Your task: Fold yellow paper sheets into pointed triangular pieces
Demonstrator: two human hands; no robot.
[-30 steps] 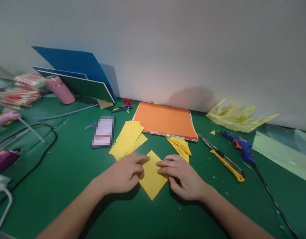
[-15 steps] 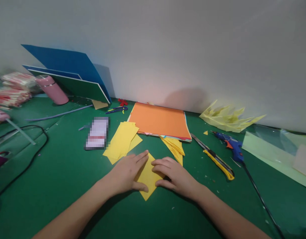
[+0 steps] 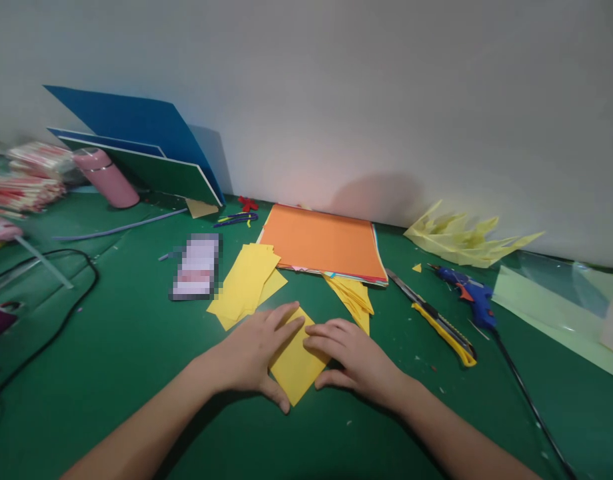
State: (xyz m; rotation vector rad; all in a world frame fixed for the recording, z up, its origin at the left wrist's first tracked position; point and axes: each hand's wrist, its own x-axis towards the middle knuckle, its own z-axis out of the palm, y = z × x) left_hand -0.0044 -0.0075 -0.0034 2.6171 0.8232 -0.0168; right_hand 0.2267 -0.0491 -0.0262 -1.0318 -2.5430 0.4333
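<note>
A yellow paper square (image 3: 297,360) lies turned corner-up on the green table between my two hands. My left hand (image 3: 254,350) rests along its left side, fingers stretched over the upper left edge and thumb near the lower corner. From the right, my right hand (image 3: 354,353) lays its fingertips on the paper, with the thumb apart by the right edge. Both hands are open. Just beyond my left hand is a pile of yellow paper strips (image 3: 244,283). A bundle of folded yellow papers (image 3: 351,293) sits past my right hand.
Orange paper (image 3: 321,240) tops a stack by the wall. A box cutter (image 3: 439,327) and a blue glue gun (image 3: 469,293) with a cord lie right. Leftward are a phone (image 3: 199,267), a pink flask (image 3: 106,177) and leaning boards (image 3: 151,167). A yellow paper crown shape (image 3: 466,240) stands back right.
My left thumb has slid down off the paper toward its lower corner, while the left fingers reach slightly farther over the paper. My right thumb has moved slightly down and outward.
</note>
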